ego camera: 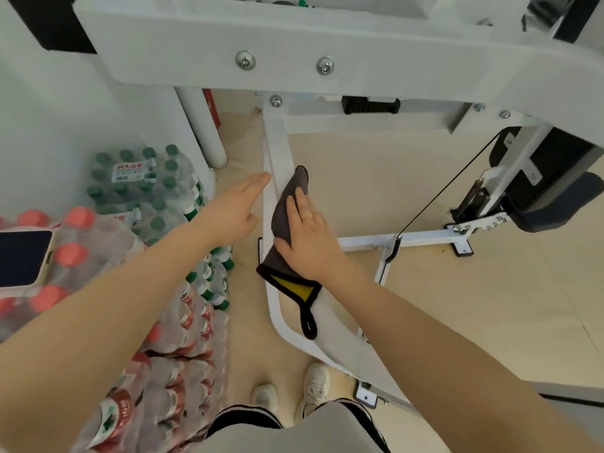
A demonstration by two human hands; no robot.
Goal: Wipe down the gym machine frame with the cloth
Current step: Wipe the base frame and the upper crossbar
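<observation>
Two hands meet at the white machine frame [277, 148]. Right hand [310, 237] presses a grey cloth [287, 204] flat against the bar, fingers [302, 202] straight and together. Left hand [235, 207] touches the bar just beside the cloth, fingers extended. Bottled water packs [143, 188] stand left of the frame.

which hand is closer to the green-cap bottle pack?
Left. The left hand reaches out just right of the green-cap bottle pack, fingers straight; the right hand is farther right, pressing the cloth on the frame tube.
</observation>
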